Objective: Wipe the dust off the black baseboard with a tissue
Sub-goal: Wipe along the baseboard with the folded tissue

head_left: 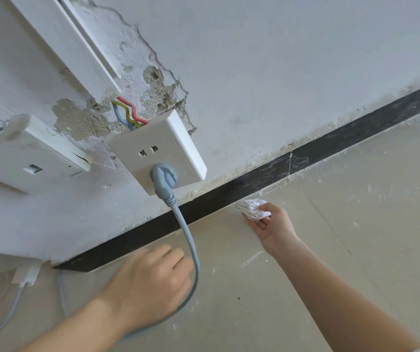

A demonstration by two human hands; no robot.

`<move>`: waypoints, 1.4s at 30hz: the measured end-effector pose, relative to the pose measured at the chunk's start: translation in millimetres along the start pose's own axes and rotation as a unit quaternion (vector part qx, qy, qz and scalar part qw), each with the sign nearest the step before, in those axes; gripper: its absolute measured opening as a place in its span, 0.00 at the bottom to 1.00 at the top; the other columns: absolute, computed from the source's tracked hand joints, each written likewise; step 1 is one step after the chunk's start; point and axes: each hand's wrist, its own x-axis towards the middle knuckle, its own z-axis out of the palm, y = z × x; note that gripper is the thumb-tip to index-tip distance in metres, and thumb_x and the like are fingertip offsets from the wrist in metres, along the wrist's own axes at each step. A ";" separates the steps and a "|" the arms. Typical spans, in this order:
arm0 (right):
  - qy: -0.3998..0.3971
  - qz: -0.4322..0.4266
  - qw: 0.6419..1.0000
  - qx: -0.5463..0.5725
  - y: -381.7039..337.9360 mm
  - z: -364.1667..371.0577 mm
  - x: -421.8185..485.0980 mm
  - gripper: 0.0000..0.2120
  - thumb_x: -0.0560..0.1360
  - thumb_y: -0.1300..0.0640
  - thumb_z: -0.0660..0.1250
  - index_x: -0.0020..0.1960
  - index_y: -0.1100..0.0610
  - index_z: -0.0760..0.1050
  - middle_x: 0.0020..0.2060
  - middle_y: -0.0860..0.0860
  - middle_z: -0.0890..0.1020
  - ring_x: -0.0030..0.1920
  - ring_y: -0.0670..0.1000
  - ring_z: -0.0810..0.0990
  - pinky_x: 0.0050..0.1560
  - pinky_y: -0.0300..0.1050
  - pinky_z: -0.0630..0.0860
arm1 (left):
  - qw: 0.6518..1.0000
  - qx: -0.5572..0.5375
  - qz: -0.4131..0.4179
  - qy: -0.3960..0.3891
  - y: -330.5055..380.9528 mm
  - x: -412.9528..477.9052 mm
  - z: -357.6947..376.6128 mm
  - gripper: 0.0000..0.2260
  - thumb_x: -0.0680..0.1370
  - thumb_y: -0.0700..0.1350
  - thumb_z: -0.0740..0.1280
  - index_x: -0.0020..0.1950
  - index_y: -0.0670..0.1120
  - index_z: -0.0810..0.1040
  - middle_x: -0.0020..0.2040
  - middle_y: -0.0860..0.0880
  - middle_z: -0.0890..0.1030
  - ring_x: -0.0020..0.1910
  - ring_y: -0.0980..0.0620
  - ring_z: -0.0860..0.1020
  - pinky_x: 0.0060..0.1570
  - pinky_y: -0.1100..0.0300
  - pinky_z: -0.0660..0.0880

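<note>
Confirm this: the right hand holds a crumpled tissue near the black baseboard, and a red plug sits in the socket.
Wrong on one point: the plug is grey, not red, as the head view shows. The right hand does hold the crumpled tissue near the black baseboard.

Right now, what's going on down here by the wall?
A person is cleaning. Their right hand pinches a crumpled white tissue close to the lower edge of the long black baseboard, which looks dusty further right. Their left hand rests on the beige floor beside the grey power cable hanging from the white wall socket.
</note>
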 end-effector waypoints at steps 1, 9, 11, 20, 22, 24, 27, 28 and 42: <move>-0.008 0.009 1.000 -0.016 0.6 -0.5 -1.1 0.07 0.73 0.69 0.59 0.46 0.65 0.75 0.42 0.63 0.82 0.41 0.58 0.83 0.49 0.48 0.81 | 0.999 0.001 0.033 0.013 6.9 7.5 -4.8 0.09 0.71 0.40 0.61 0.31 0.48 0.72 0.29 0.51 0.69 0.27 0.49 0.68 0.21 0.58 0.66; -0.057 0.017 0.996 -0.060 10.4 10.5 13.8 0.09 0.78 0.66 0.59 0.41 0.59 0.75 0.32 0.54 0.78 0.25 0.45 0.79 0.29 0.37 0.77 | 0.969 0.226 0.094 0.027 26.6 160.4 -4.5 0.25 0.79 0.41 0.46 0.77 0.38 0.56 0.78 0.42 0.53 0.77 0.44 0.53 0.72 0.49 0.58; -0.064 0.034 0.996 -0.048 12.5 19.0 20.0 0.10 0.76 0.67 0.59 0.39 0.59 0.75 0.25 0.52 0.78 0.26 0.48 0.80 0.37 0.43 0.80 | 0.945 0.316 0.082 -0.025 20.8 190.2 -8.8 0.30 0.74 0.34 0.36 0.78 0.38 0.39 0.78 0.41 0.37 0.77 0.43 0.39 0.74 0.47 0.41; -0.018 0.051 0.998 0.038 -32.3 16.7 54.1 0.14 0.73 0.70 0.60 0.58 0.73 0.72 0.51 0.71 0.80 0.44 0.64 0.83 0.34 0.48 0.82 | 0.925 0.365 -0.029 0.096 -23.2 244.6 -4.6 0.38 0.78 0.55 0.59 0.79 0.43 0.41 0.79 0.47 0.46 0.78 0.49 0.49 0.73 0.51 0.43; 0.023 0.029 0.999 0.034 -67.5 4.9 60.8 0.12 0.74 0.70 0.60 0.57 0.73 0.72 0.50 0.71 0.79 0.40 0.63 0.82 0.32 0.49 0.83 | 0.925 0.370 -0.020 0.083 -32.0 246.5 -4.8 0.37 0.79 0.53 0.59 0.79 0.43 0.41 0.79 0.46 0.45 0.77 0.50 0.48 0.73 0.52 0.41; 0.045 -0.005 0.998 0.050 -100.1 -9.4 60.4 0.10 0.75 0.70 0.60 0.54 0.73 0.73 0.48 0.69 0.79 0.40 0.61 0.82 0.34 0.49 0.83 | 0.918 0.390 -0.001 0.075 -38.8 244.8 -4.3 0.35 0.80 0.51 0.58 0.79 0.43 0.41 0.78 0.46 0.43 0.77 0.50 0.46 0.72 0.53 0.38; 0.087 -0.043 0.993 0.061 -124.3 -26.1 49.7 0.09 0.74 0.68 0.60 0.52 0.71 0.74 0.43 0.66 0.81 0.38 0.59 0.82 0.37 0.49 0.83 | 0.910 0.410 0.017 0.063 -44.5 240.9 -10.1 0.33 0.81 0.48 0.55 0.79 0.42 0.41 0.78 0.45 0.41 0.77 0.46 0.43 0.73 0.53 0.38; 0.099 -0.036 0.993 0.049 -122.7 -28.3 45.5 0.10 0.74 0.67 0.60 0.53 0.70 0.74 0.42 0.65 0.81 0.37 0.59 0.82 0.37 0.49 0.83 | 0.908 0.414 0.021 0.060 -45.9 239.4 -13.6 0.32 0.81 0.48 0.54 0.79 0.42 0.41 0.78 0.45 0.41 0.76 0.46 0.42 0.73 0.53 0.38; 0.001 0.082 0.995 0.055 -69.5 41.9 19.0 0.10 0.78 0.69 0.55 0.55 0.71 0.71 0.42 0.65 0.79 0.39 0.59 0.81 0.32 0.46 0.82 | 0.895 0.435 0.074 0.070 -53.8 243.0 -20.7 0.38 0.78 0.48 0.61 0.79 0.44 0.40 0.78 0.45 0.41 0.76 0.43 0.42 0.72 0.50 0.36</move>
